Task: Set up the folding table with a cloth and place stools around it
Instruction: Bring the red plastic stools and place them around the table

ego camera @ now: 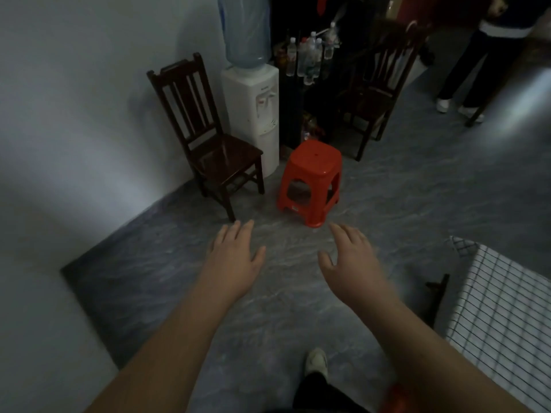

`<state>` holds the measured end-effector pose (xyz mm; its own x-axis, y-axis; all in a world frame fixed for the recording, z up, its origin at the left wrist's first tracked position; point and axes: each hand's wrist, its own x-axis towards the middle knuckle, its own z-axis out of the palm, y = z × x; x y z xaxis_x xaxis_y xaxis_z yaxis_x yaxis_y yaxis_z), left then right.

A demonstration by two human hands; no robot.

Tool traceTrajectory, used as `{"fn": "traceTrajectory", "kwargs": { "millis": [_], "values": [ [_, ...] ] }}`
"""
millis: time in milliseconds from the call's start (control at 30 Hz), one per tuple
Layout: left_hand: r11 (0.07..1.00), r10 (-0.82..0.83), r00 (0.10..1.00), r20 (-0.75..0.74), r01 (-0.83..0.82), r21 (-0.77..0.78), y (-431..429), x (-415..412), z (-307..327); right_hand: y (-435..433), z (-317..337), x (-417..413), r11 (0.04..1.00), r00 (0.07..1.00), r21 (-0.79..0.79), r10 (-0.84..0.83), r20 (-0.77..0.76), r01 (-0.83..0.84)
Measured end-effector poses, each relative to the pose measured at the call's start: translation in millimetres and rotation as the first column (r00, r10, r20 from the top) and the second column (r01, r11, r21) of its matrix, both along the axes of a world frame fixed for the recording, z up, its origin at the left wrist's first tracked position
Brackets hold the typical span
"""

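Observation:
A red plastic stool [311, 177] stands upright on the grey floor ahead of me, near the water dispenser. My left hand [235, 254] and my right hand [348, 257] are both stretched out towards it, palms down, fingers straight, holding nothing, a short way in front of the stool. At the right edge a white cloth with a dark grid [504, 308] hangs over a table, and a dark table leg [436, 296] shows beside it. A blurred red shape [395, 396] shows at the bottom by my right forearm.
A dark wooden chair [208, 138] stands against the white wall at left. Next to it is a white water dispenser [256, 111] with a blue bottle. A second wooden chair [375, 93] and bottles stand behind. A person's legs [471, 70] are at the top right. My foot [316, 360] is below.

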<state>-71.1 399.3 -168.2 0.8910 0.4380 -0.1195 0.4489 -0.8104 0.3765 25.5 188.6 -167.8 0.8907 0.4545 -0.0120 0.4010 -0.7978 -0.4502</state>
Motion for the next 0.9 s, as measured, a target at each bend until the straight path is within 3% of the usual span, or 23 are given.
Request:
{"fn": "traceTrajectory", "kwargs": {
  "millis": [400, 600, 900],
  "values": [
    [0.992, -0.077, 0.991, -0.105, 0.087, 0.096, 68, 262, -23, 57, -37, 260, 0.999, 0.998, 0.006, -0.053, -0.043, 0.053],
    [0.994, -0.066, 0.996, -0.059, 0.071, 0.082, 105, 387, -13, 89, -23, 377, 0.997, 0.996, 0.001, -0.074, -0.051, 0.074],
    [0.983, -0.175, 0.98, -0.096, 0.178, 0.032, 180, 565, -76, 155, -70, 517, 0.985, 0.982, -0.026, -0.171, -0.077, 0.17]
  ]
}}
